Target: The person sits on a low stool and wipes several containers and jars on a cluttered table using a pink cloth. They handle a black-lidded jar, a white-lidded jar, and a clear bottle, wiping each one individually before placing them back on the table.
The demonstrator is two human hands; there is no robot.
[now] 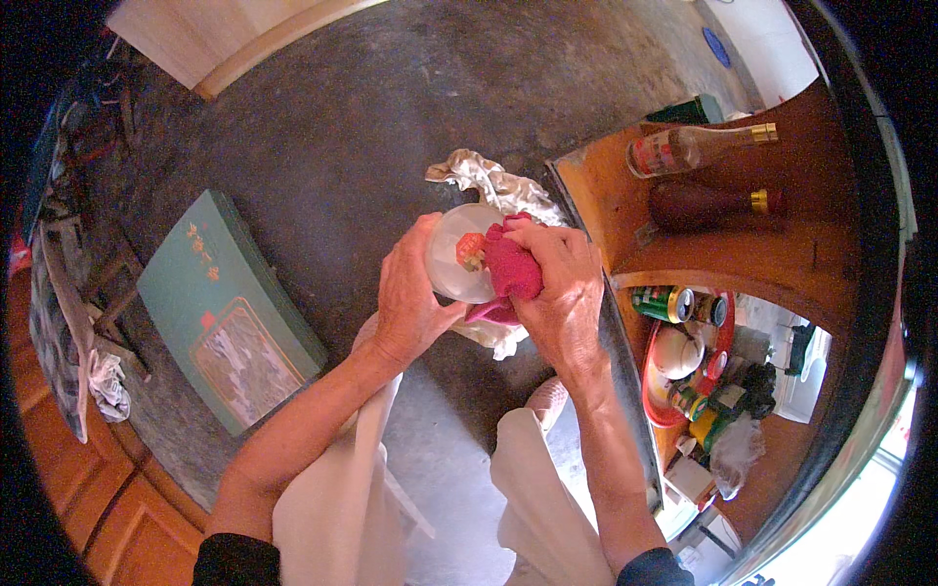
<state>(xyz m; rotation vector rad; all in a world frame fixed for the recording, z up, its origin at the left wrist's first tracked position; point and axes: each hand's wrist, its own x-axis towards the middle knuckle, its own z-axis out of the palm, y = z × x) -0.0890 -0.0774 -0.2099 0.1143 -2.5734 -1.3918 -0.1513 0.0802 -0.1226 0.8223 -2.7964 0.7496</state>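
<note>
In the middle of the head view, my left hand [414, 286] grips the left side of a round, translucent container [458, 282] with a strawberry picture on it. My right hand [564, 286] holds a bunched dark-red cloth [513, 267] against the container's right side, and a pink fold of it hangs below. Behind and beneath both hands lies a crumpled, pale, shiny cloth or wrapping [502, 187]; what bears it is hidden. The underside of the container cannot be seen.
A green gift box [190, 271] is at the left. To the right, a wooden cabinet [696, 256] holds a clear bottle [678, 150], a dark bottle [700, 205] and a red tray [652, 388] with cans and jars. A wooden panel [212, 36] stands at the upper left.
</note>
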